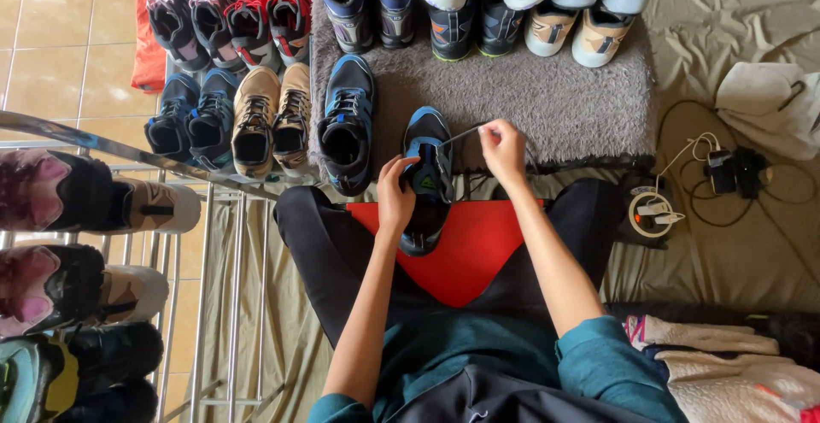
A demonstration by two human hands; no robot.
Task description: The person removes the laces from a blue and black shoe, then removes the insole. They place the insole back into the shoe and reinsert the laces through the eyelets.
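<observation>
A blue and black shoe (427, 154) lies between my knees, its toe on the grey rug (530, 98) and its heel over a red cloth (474, 248) on my lap. My left hand (395, 194) rests on the shoe's tongue and pinches the laces there. My right hand (502, 151) is just right of the shoe and pulls a lace end (461, 134) taut across to it. The matching blue and black shoe (347, 124) stands to the left on the rug's edge.
Several pairs of shoes line the rug's far edge (512, 4) and a red mat (222, 13) at left. A tan pair (273, 120) sits by a metal rack (222, 303) holding more shoes. Chargers and cables (683, 192) lie at right, folded clothes (726, 363) at lower right.
</observation>
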